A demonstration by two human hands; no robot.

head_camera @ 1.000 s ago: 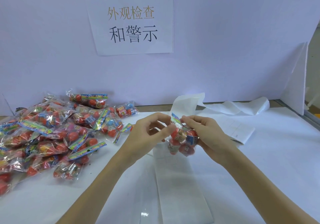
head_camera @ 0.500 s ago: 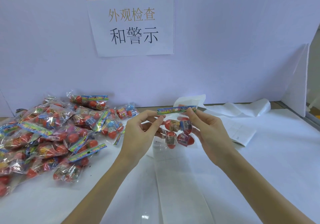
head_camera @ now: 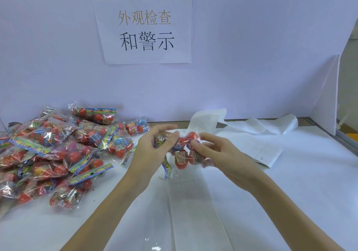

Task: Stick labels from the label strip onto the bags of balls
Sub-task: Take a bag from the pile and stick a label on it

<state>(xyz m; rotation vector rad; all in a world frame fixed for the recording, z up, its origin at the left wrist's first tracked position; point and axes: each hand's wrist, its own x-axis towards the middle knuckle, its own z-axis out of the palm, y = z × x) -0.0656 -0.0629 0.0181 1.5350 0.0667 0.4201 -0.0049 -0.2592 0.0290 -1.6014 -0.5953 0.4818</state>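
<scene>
A clear bag of red balls point(head_camera: 183, 154) hangs above the table centre, held between both hands. My left hand point(head_camera: 153, 150) pinches its left side, and the colourful header card hangs down below that hand. My right hand point(head_camera: 215, 153) grips the bag's right side with curled fingers. The white label strip point(head_camera: 193, 208) lies flat on the table under the hands and runs toward me. Its far end point(head_camera: 207, 119) curls up behind the bag.
A large pile of several bags of balls point(head_camera: 58, 150) covers the table's left side. A white sheet with printed boxes point(head_camera: 259, 150) lies right of my hands. Crumpled white backing paper point(head_camera: 271, 124) sits by the back wall. A white panel point(head_camera: 325, 99) stands at the right.
The bag has been turned over in my hands: its header card, held up level across the top half a second ago, now hangs down at the left. Both hands stayed at the table centre.
</scene>
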